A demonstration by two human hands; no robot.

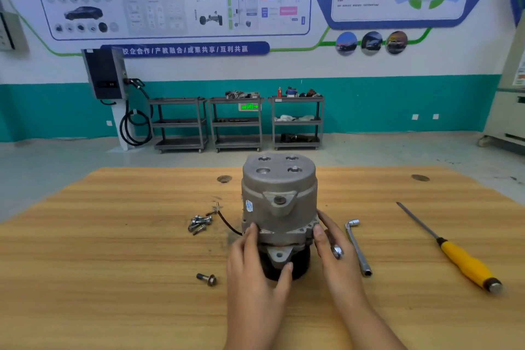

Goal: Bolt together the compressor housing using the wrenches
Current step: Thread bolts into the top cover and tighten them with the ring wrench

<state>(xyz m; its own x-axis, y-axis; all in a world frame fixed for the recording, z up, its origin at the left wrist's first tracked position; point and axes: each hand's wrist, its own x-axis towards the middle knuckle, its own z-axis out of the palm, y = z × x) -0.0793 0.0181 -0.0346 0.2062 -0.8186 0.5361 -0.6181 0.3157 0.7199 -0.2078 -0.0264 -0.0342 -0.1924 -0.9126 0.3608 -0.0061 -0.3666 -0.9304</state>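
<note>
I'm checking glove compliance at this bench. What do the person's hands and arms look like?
The left hand and right hand are bare, without gloves. Both forearms are uncovered to the frame's bottom edge: no sleeves, watch or bracelet visible.

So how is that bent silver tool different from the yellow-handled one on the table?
The wrench is bare metal and bent into an L; the screwdriver is straight with a yellow handle. The wrench lies close by the right hand; the screwdriver lies farther right and looks longer. Both lie on the table, unheld.
</note>
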